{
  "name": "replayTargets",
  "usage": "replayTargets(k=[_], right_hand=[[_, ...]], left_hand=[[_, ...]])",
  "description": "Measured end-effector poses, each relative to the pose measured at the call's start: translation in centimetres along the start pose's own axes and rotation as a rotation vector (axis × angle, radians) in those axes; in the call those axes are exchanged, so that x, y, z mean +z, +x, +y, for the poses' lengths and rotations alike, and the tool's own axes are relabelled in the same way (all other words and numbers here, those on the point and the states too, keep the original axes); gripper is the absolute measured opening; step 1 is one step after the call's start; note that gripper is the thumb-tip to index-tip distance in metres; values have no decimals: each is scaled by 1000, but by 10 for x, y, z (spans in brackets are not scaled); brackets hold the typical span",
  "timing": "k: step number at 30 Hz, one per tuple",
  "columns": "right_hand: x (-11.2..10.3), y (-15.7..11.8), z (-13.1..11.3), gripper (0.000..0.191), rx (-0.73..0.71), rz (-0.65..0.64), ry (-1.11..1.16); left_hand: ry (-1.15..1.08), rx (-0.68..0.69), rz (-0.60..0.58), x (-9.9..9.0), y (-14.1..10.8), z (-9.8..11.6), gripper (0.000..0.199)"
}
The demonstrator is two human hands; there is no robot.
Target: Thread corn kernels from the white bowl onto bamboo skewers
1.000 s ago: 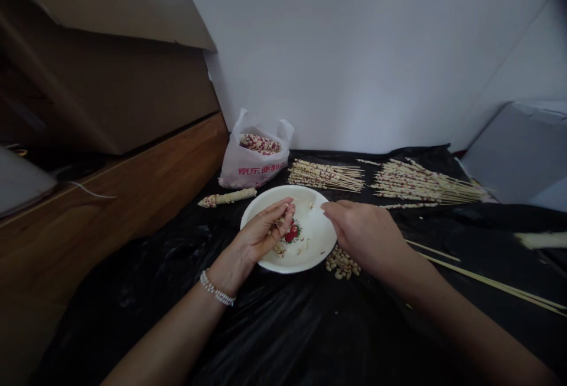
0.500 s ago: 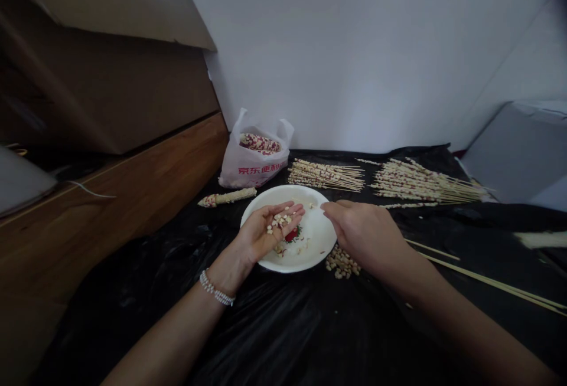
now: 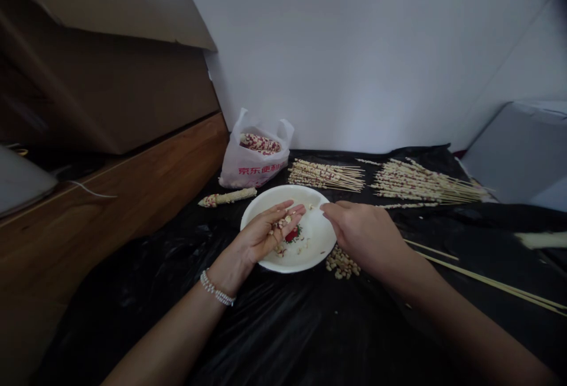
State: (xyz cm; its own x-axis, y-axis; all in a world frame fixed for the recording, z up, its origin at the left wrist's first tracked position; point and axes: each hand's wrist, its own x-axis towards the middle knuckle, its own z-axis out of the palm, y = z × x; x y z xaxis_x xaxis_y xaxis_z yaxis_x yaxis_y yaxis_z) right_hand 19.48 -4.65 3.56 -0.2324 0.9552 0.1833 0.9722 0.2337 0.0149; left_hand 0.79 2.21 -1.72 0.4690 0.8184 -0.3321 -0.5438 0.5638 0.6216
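My left hand [image 3: 259, 234] is cupped over the white bowl [image 3: 315, 258], its fingers stretched out around a small heap of corn kernels [image 3: 287, 219]. Part of the heap is hidden by the thumb side of the palm. Above the bowl's right rim, my right hand [image 3: 361, 226] is closed in a pinch, and what lies between the fingertips is too small or hidden to make out. Bits of chaff and a red-and-green print show inside the bowl. Just outside its lower right rim, near my right wrist, lies a pile of loose kernels [image 3: 342, 262].
A plastic bag [image 3: 252, 174] with speckled cobs stands behind the bowl, and a partly stripped cob [image 3: 230, 197] lies left. Kernel-covered sticks form two bundles, one behind [image 3: 323, 174] and one right [image 3: 411, 180]. Bare sticks [image 3: 491, 284] cross black plastic sheeting [image 3: 283, 333].
My left hand has tilted and its palm has folded inward, so fewer kernels show in it. My right hand stays pinched in nearly the same place.
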Motion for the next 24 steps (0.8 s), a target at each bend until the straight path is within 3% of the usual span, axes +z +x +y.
replayTargets(k=[8, 24], right_hand=[[-3, -1, -1, 20, -3, -18, 0], [-3, -1, 0, 21, -12, 1, 6]], left_hand=[[-76, 42, 153, 5, 0, 1, 12], [-145, 34, 166, 8, -1, 2, 16]])
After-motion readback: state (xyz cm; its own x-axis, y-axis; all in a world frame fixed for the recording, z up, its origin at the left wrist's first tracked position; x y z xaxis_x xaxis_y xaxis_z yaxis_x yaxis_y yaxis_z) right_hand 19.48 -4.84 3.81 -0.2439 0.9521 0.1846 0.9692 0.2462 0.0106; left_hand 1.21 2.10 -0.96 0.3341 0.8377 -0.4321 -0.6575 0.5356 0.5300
